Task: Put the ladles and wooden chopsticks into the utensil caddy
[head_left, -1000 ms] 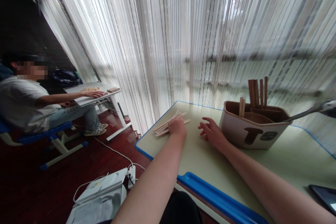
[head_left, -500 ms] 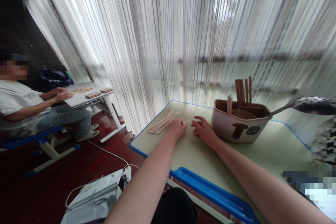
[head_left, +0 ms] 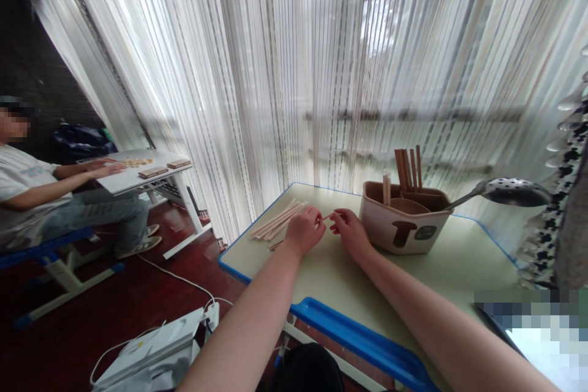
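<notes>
Over the table, my left hand (head_left: 305, 229) is closed around a pair of disposable chopsticks (head_left: 327, 217). Its near end seems to show left of my wrist. Just to the right, my right hand (head_left: 350, 233) pinches the other end of that pair between thumb and fingers. Beyond my left hand lies a loose pile of disposable chopsticks (head_left: 275, 222), apparently in clear wrappers. A cream and brown utensil holder (head_left: 404, 234) stands right of my right hand. In it are several brown chopsticks (head_left: 407, 170), a wrapped pair (head_left: 386, 188) and a slotted ladle (head_left: 514, 191).
The table (head_left: 316, 282) has a blue edge and a blue front tray (head_left: 358, 337). A blurred-out screen-like item (head_left: 533, 337) is at the right. Sheer curtains (head_left: 275, 73) hang behind. At left another person sits at a white table (head_left: 119, 182); a white box with cables (head_left: 151, 349) is on the floor.
My right hand has closed in from open fingers and now grips the end of the chopsticks. My left hand has lifted and turned slightly. The view has shifted a little.
</notes>
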`<state>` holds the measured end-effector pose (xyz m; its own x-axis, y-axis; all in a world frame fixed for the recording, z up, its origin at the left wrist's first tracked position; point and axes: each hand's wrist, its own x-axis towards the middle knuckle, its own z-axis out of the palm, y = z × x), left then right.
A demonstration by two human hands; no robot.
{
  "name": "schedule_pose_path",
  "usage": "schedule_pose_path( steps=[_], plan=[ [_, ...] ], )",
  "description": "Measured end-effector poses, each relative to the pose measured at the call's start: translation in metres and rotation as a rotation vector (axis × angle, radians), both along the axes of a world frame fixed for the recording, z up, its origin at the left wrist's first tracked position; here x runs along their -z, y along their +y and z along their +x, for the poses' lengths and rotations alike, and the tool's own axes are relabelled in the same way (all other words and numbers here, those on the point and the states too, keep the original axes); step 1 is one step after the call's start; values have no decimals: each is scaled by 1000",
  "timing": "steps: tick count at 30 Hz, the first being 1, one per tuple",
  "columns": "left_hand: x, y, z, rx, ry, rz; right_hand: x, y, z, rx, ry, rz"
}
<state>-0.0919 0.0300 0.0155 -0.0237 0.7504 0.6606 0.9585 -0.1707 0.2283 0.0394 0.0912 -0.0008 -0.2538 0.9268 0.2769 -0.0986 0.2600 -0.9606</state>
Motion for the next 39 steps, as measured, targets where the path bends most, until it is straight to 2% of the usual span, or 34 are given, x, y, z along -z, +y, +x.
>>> schedule_pose_path(
  steps=[9, 15, 17, 21, 29, 34, 39],
  plan=[
    [-6, -5, 3, -15, 24, 190, -33, -20, 4, 71, -34, 254],
    [-9, -8, -1, -9, 19, 233, -68, -37, 9, 177, 5, 396],
    [-8, -7, -1, 0, 24, 231, -80, -39, 14, 169, 16, 433],
    [-4, -3, 1, 48, 32, 201, -98, -40, 27, 47, -80, 441],
    [-1, -7, 10, 126, -22, 169, -120, -43, 44, -116, -316, 503],
    [-3, -10, 18, 119, -44, 218, -141, -47, 59, -101, -210, 496],
    [-19, -13, 41, 227, -55, 241, -166, -47, 85, -36, -5, 437]
  ],
)
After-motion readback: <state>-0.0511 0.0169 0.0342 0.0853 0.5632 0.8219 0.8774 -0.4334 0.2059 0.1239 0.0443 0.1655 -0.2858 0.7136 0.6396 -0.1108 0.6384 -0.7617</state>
